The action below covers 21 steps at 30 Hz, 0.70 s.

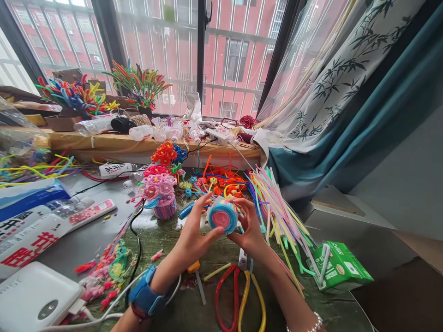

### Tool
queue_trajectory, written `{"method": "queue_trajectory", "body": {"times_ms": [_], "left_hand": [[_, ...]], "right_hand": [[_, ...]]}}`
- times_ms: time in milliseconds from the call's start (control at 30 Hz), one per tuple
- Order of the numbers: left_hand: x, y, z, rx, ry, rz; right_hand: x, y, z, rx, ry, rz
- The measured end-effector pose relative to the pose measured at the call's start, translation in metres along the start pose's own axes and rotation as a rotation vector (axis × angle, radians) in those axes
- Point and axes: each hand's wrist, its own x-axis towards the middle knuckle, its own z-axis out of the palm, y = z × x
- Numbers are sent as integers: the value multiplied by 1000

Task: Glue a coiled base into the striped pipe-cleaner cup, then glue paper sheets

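Surface (166, 233) with stem bundle (277, 203), flower pot (165, 207), left hand (197, 235), right hand (249, 230) and coiled cylinder (224, 219).
The step in hand appears to be steadying the cylinder; the next move would probably call for a light, even grip. Both hands, half curled, clamp the cylinder from either side between thumbs and fingers, holding it raised over the surface, nearer than the flower pot, its blue-rimmed pink end facing the viewer.
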Motion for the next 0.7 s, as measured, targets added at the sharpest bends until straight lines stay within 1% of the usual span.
{"method": "queue_trajectory", "body": {"times_ms": [100,133,200,300,467,600,700], "left_hand": [[-3,5,-2,309,29,231],[-4,7,-2,378,24,281],[-4,11,-2,454,21,329],[-4,15,-2,483,56,338],[-2,15,-1,454,99,318],[-2,15,0,411,112,276],[-2,16,-1,359,99,224]], "right_hand": [[-1,-2,2,-17,28,-35],[-1,-2,3,-21,37,-44],[-1,-3,4,-26,46,-60],[-1,-4,4,-24,39,-73],[-1,-6,3,-27,38,-74],[-1,-6,2,-38,24,-90],[-1,-6,1,-49,4,-97]]}}
